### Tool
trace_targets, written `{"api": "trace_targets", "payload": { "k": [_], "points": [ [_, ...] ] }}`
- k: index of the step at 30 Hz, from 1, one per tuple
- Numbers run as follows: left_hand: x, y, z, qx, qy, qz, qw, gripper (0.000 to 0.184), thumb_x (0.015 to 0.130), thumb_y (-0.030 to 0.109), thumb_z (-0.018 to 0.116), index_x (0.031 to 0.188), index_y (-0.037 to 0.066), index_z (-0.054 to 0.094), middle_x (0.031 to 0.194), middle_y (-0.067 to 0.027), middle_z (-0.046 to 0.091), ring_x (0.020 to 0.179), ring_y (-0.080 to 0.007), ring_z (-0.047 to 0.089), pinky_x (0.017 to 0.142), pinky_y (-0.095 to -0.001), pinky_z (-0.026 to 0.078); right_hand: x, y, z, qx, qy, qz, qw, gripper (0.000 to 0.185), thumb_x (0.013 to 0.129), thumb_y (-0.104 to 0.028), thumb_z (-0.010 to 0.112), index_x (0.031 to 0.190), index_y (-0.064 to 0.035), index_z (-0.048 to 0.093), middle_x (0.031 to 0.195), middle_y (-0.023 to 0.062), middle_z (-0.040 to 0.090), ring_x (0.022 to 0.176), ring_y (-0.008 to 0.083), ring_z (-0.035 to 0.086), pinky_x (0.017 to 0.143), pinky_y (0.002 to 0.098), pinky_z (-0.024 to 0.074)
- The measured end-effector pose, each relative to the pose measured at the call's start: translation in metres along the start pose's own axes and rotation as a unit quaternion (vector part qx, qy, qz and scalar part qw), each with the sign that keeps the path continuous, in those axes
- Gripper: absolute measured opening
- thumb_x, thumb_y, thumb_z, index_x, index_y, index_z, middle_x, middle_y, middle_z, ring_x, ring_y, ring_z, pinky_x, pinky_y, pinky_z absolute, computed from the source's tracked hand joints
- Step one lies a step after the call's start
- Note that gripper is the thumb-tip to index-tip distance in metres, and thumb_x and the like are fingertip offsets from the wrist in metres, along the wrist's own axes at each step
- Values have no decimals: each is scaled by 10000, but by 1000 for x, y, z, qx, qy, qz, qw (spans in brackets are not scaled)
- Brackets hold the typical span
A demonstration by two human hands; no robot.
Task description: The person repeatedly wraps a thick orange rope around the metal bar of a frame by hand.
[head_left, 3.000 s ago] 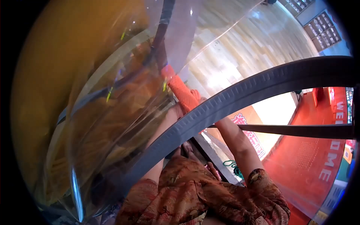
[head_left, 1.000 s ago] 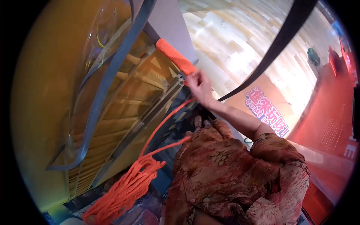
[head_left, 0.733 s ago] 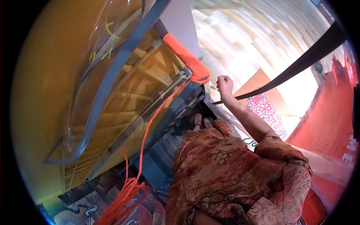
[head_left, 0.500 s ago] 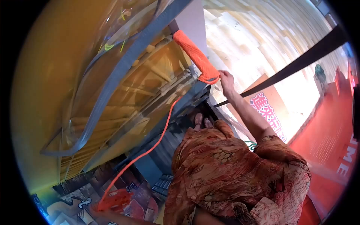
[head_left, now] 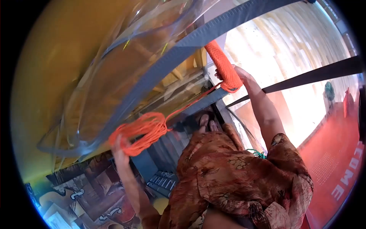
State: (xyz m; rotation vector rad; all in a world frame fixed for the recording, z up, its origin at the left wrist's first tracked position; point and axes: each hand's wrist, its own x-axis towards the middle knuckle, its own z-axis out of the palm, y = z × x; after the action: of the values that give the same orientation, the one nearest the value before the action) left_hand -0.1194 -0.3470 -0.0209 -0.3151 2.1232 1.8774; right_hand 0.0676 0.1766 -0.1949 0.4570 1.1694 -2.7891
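Note:
My left hand point(head_left: 121, 148) is closed on a loose bundle of orange rope point(head_left: 146, 133), somewhat blurred by motion. From the bundle a single strand runs up and right to a bar wrapped in tight turns of orange rope point(head_left: 222, 63). Near the bar's lower end, my right hand point(head_left: 241, 73) grips it from behind; fingertips show on its left side and the palm stays hidden. Just below the wrapped end lies a grey-blue frame edge point(head_left: 204, 102).
A grey strap-like band point(head_left: 152, 68) and clear plastic sheet cross a yellow wall on the left. A dark strap point(head_left: 312, 72) stretches over the bright wood-look floor at right. Beyond are a red mat point(head_left: 324, 168) with lettering and green cord point(head_left: 261, 154) by my clothing.
My left hand has risen from the lower left with the orange rope bundle. My right hand has shifted from the wrapped bar's lower tip to a grip around it. The view has shifted slightly.

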Motion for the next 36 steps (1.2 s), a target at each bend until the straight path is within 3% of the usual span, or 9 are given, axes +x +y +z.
{"api": "trace_targets", "payload": {
  "k": [4, 6, 8, 9, 15, 19, 22, 30, 36],
  "points": [
    [14, 7, 115, -17, -269, -84, 959, 195, 902, 211, 576, 994, 39, 588, 637, 27, 463, 547, -87, 438, 503, -233, 357, 10, -7, 27, 277, -138, 143, 940, 288, 928, -115, 515, 1099, 116, 496, 1041, 208, 579, 997, 242, 590, 887, 339, 489],
    [11, 5, 175, -52, -356, -37, 932, 201, 905, 196, 568, 1014, 30, 593, 658, 22, 484, 554, -82, 446, 507, -229, 362, 3, -12, 42, 71, -10, 157, 985, 209, 949, -117, 478, 987, 88, 502, 942, 133, 537, 896, 194, 557, 860, 320, 461],
    [13, -6, 234, -69, -383, -93, 916, 204, 907, 167, 554, 1044, 21, 591, 657, 27, 480, 553, -76, 444, 508, -230, 368, -2, -29, 82, 222, 109, 238, 939, 212, 932, -68, 471, 1051, 99, 523, 1003, 147, 585, 984, 190, 578, 922, 324, 442],
    [22, -21, 257, -86, -423, -101, 896, 210, 893, 143, 569, 1059, 15, 588, 680, 19, 508, 567, -76, 468, 523, -229, 389, 23, 0, 27, 75, -104, 196, 972, 231, 903, -24, 467, 1104, 51, 553, 1036, 125, 612, 1017, 191, 587, 932, 316, 440],
    [37, -121, 369, 126, -538, 59, 831, 323, 808, 24, 625, 1125, 46, 569, 958, -58, 616, 799, -141, 589, 706, -283, 497, 34, 2, 33, 46, 68, 10, 997, 237, 879, -8, 491, 1101, 27, 566, 1025, 111, 616, 1006, 188, 589, 913, 314, 453],
    [43, -192, 417, 269, -493, 241, 791, 357, 792, -23, 621, 1136, 57, 563, 1033, -63, 608, 895, -147, 578, 781, -313, 496, 28, 19, 11, -10, 170, -92, 981, 246, 863, 3, 507, 1100, 11, 575, 1017, 102, 619, 998, 186, 591, 900, 313, 461],
    [44, -204, 435, 292, -487, 213, 795, 358, 793, -27, 619, 1137, 54, 562, 1032, -62, 609, 895, -145, 578, 784, -311, 495, 23, 35, -7, -39, 217, -136, 966, 255, 852, 11, 518, 1099, -1, 581, 1012, 95, 622, 993, 185, 592, 891, 312, 467],
    [44, -200, 452, 235, -497, 43, 834, 359, 796, -38, 612, 1142, 44, 558, 1028, -57, 611, 896, -138, 578, 791, -305, 492, 5, 3, 41, 123, 343, -183, 913, 212, 781, 21, 627, 987, -30, 619, 895, 58, 631, 841, 143, 610, 736, 283, 509],
    [41, -190, 465, 126, -487, -142, 853, 360, 799, -46, 607, 1146, 37, 556, 1025, -54, 613, 896, -133, 578, 797, -301, 490, -8, 18, 5, 76, 406, -184, 892, 128, 864, -110, 596, 888, 12, 567, 696, 57, 590, 683, 180, 611, 667, 296, 514]
  ]
}}
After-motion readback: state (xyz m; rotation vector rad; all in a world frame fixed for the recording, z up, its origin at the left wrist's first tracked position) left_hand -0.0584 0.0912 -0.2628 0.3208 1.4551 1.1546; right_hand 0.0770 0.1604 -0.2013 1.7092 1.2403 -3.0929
